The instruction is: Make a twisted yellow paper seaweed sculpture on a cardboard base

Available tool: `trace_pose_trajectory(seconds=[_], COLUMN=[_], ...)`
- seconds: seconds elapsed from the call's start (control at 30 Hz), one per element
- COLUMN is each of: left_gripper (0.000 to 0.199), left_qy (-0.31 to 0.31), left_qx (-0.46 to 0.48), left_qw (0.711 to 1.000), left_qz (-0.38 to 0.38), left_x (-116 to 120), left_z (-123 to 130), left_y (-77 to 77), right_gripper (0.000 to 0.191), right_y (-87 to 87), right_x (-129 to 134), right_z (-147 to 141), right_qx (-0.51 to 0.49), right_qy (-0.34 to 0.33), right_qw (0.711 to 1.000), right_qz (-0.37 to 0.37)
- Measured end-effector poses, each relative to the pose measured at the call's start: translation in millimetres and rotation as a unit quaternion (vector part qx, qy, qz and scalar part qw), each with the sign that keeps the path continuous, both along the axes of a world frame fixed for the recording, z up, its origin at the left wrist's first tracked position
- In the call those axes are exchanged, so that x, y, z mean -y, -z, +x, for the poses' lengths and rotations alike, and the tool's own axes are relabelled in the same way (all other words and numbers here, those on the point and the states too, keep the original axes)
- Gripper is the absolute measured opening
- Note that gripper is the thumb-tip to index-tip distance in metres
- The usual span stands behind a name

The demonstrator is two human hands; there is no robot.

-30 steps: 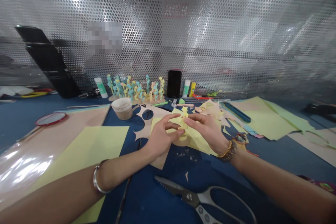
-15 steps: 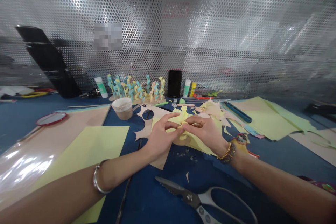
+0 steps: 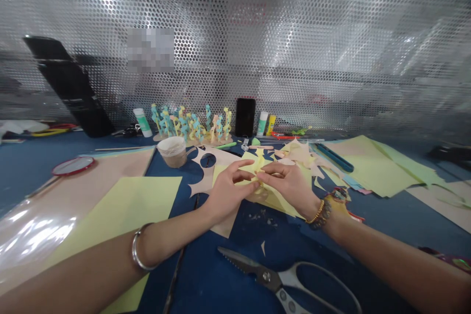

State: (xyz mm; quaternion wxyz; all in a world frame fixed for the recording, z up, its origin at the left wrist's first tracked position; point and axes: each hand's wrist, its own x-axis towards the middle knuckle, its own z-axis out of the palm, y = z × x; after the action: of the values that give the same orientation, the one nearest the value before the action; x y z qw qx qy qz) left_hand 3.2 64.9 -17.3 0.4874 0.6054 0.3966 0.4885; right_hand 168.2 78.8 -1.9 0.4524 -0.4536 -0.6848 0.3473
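Observation:
Both hands meet over a pile of yellow paper (image 3: 281, 200) at the middle of the table. My left hand (image 3: 230, 187) pinches a small yellow paper spiral (image 3: 259, 156) from the left, with thumb and fingers curled. From the right, my right hand (image 3: 289, 181) pinches the same paper piece, its fingertips almost touching the left thumb. The lower part of the spiral is mostly hidden by the fingers. Beneath the left wrist lies a pinkish paper sheet (image 3: 225, 228). Large scissors (image 3: 270, 277) lie partly spread on the blue table in front of the hands.
Several finished blue and yellow paper spirals (image 3: 195, 125) stand at the back, near a paper cup (image 3: 172, 152). A phone (image 3: 245, 117) and glue sticks (image 3: 262, 123) stand against the perforated metal wall. Paper scraps (image 3: 300, 153) and a blue cutter (image 3: 334, 157) lie to the right.
Both hands stay at the same place with slight finger movement. The left fingertips have shifted a little on the yellow paper spiral.

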Motion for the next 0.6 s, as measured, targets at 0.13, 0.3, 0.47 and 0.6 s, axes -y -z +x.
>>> trace_pose_trajectory(seconds=[0.13,0.3,0.47,0.6], left_gripper=[0.048,0.048,0.047,0.047], left_qy=[-0.015,-0.027,-0.065,-0.077], left_qx=[-0.006,-0.016,-0.005,0.02], left_qw=[1.0,0.999,0.998,0.997], left_qz=[0.005,0.01,0.006,-0.009], left_x=[-0.7,-1.0,-2.5,-4.8], left_z=[-1.2,-3.0,-2.3,-0.1], left_y=[0.8,0.4,-1.5,-1.7], right_gripper=[0.017,0.018,0.038,0.033], right_y=[-1.2,-1.5,-8.4,-16.7], right_x=[0.2,3.7,-15.4,-73.3], right_z=[-1.4,-3.0,5.4,7.7], right_qx=[0.001,-0.002,-0.02,-0.02], right_qy=[0.004,0.006,0.037,0.061], right_qw=[1.0,1.0,0.999,0.998], right_qz=[-0.008,-0.019,-0.022,-0.025])
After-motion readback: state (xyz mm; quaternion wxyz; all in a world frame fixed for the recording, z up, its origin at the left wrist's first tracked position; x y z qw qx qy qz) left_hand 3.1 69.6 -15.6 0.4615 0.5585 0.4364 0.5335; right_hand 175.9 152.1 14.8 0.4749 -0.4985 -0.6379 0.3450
